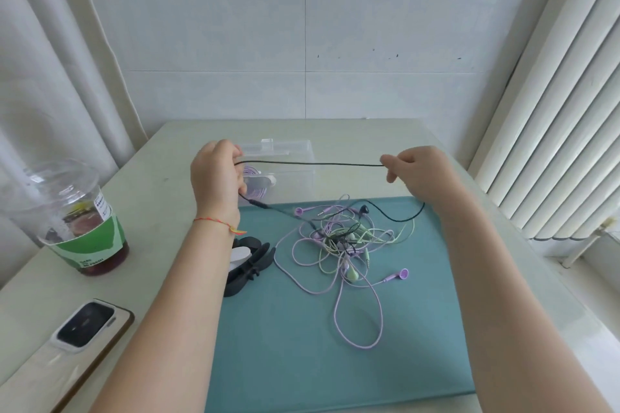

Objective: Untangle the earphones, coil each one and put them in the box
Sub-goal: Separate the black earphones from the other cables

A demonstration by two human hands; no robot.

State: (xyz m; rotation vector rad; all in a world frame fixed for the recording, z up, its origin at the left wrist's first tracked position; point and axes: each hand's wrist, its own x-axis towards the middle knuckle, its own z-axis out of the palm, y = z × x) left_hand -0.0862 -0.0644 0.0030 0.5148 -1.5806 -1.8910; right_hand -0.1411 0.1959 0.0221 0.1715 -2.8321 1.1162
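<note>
A black earphone cable (312, 164) is stretched level between my two raised hands. My left hand (216, 174) grips one end and my right hand (414, 171) pinches the other; slack loops down from the right hand to the mat. A tangle of purple, green and black earphones (342, 238) lies on the teal mat (335, 362). The clear plastic box (285, 157) stands behind the hands, with a coiled purple earphone (253, 178) inside, partly hidden by my left hand.
Beside my left forearm, at the mat's left edge, lie dark cable winders (250, 261). A plastic cup with a dark drink (80, 221) stands at the left. A phone (80, 332) lies at the front left. Window blinds (553, 111) close off the right.
</note>
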